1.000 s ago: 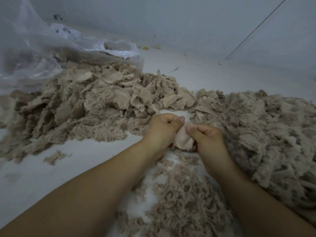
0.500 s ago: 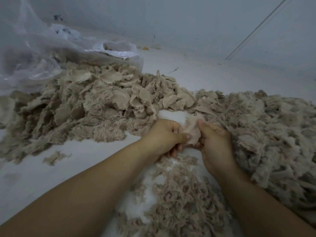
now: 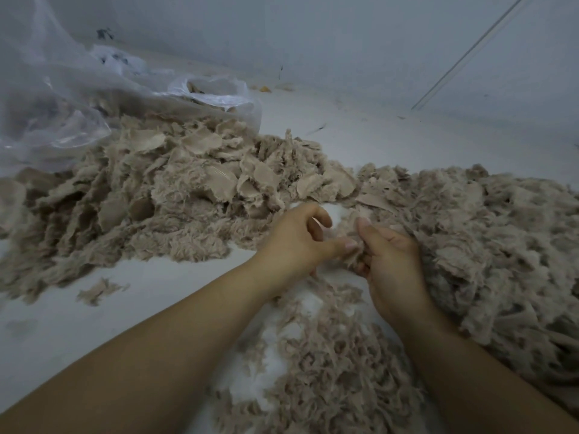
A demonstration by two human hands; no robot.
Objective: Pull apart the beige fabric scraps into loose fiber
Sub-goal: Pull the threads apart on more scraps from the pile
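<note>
My left hand (image 3: pixel 297 242) has its thumb stretched out to the right, pressing a tuft of beige scrap (image 3: pixel 354 242) where it meets my right hand (image 3: pixel 391 261), while the other left fingers curl loosely above it, holding nothing that I can see. My right thumb stands up behind the tuft and the right fingers are folded under it, so the piece is pinched between the two hands, though how much of it the right palm hides I cannot tell. To do this well I judge I should keep both pinches close together on the cloth and draw them apart in short tugs — a wide grip would only stretch the backing, not free the pile. Let the loosened fluff drop straight down onto the loose fiber heap (image 3: pixel 329 355) lying between my forearms, touching the white floor (image 3: pixel 125 302). The untorn scrap pile (image 3: pixel 172 195) sits just beyond my left hand, another worked mass (image 3: pixel 485 245) presses against my right — I should not let pieces stray between them. A clear plastic bag (image 3: pixel 62 98) lies behind the scraps, and one stray scrap (image 3: pixel 97 289) sits apart on the floor.
</note>
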